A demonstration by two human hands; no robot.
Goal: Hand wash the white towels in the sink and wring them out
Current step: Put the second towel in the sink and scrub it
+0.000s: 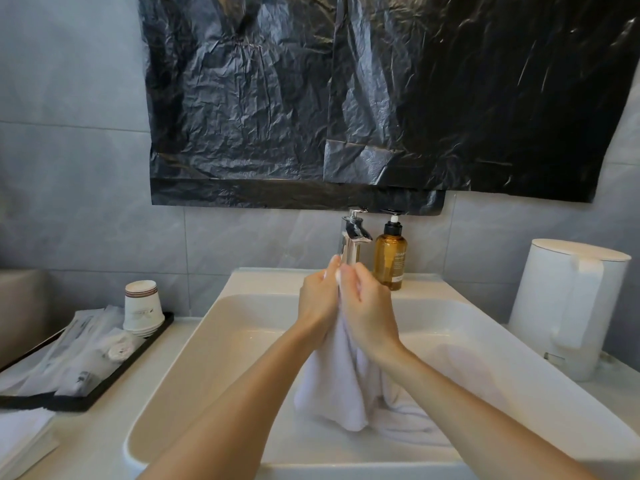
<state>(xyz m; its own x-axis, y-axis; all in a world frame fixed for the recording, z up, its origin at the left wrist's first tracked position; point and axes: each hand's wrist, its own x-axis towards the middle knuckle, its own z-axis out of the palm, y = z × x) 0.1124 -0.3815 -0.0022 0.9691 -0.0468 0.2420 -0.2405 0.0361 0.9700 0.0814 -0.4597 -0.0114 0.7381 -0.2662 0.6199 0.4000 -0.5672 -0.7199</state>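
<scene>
Left hand: the left hand [319, 304] is raised over the basin with its fingers curled round the bunched top of a white terry towel [337, 393]; its fingertips reach up in front of the tap.
Right hand: the right hand [369, 315] grips the same bunched top from the other side, fingers bent, knuckles facing the camera, pressed against the left hand.
Towel: it hangs from both hands in loose folds, and its lower end reaches down into the white rectangular ceramic sink [207, 327].
Basin floor: more white cloth [414, 424] lies under the right forearm; whether it is part of the held towel or a second one cannot be told.
Tap: a chrome single-lever faucet [354, 237] stands on the back rim, just behind the hands.
Bottle: an amber pump bottle with a black top [390, 259] stands just beside the faucet, on its right.
Tabletop, right: a white plastic electric kettle [568, 306].
Tabletop, left: a black rectangular tray [104, 384] carries stacked upturned paper cups [142, 306] and wrapped packets.
Wall: crinkled black plastic sheeting [346, 98] hangs above the sink.
</scene>
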